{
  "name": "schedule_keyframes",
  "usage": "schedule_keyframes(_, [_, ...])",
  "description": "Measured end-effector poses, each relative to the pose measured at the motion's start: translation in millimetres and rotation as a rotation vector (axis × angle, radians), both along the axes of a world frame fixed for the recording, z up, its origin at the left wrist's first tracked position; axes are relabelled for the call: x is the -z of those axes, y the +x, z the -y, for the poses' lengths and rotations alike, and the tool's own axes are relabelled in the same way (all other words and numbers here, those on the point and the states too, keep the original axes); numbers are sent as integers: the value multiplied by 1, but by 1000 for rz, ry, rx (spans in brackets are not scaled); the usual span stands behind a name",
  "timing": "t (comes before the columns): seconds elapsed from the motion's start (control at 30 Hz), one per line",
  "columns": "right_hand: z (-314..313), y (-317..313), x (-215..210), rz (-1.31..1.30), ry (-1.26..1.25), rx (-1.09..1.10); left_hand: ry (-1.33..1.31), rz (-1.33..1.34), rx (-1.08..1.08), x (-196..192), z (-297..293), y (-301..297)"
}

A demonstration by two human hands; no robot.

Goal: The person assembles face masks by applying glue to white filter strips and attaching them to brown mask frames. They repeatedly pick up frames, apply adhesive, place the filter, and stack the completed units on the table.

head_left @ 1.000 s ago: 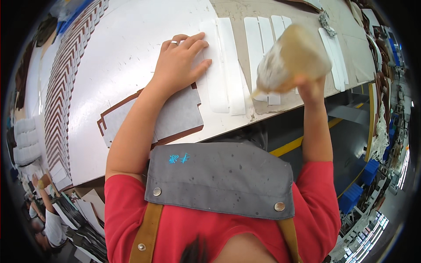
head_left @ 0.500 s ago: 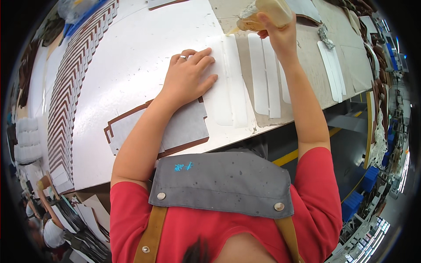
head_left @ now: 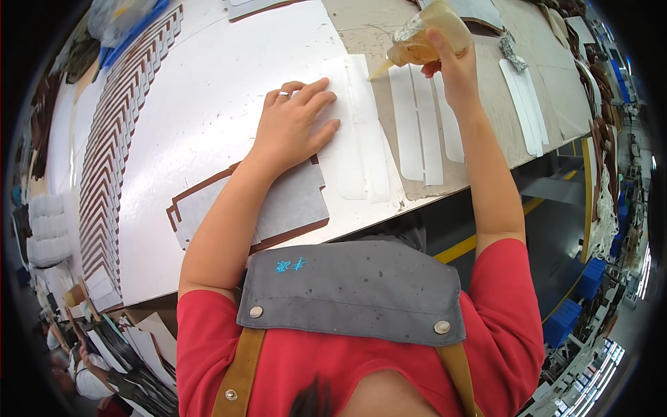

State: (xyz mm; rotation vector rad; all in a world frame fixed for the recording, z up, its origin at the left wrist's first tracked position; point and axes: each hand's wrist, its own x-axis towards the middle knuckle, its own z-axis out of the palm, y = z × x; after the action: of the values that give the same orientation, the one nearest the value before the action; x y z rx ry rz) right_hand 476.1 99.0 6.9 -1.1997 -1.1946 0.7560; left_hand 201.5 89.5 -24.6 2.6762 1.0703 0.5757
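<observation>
Right hand (head_left: 450,64) clenched around soft squeeze bottle (head_left: 425,33) — light, pliable, best held mid-body; left hand (head_left: 295,125) flat, released, pinning thin, floppy white strip (head_left: 360,132) at 9 o'clock of the nozzle.

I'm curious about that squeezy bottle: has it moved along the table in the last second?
Yes. The bottle in the right hand went from the near ends of the white strips to their far ends, away from the person.
</observation>
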Motion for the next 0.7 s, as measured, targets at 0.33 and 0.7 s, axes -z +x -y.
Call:
schedule_keyframes(0.33, [62,-7,2,-96,-134,27,11,-30,-7,-2,2,2])
schedule_keyframes(0.7, [127,-13,8,-218,-297,-42,3,-58,-24,-4,4,4])
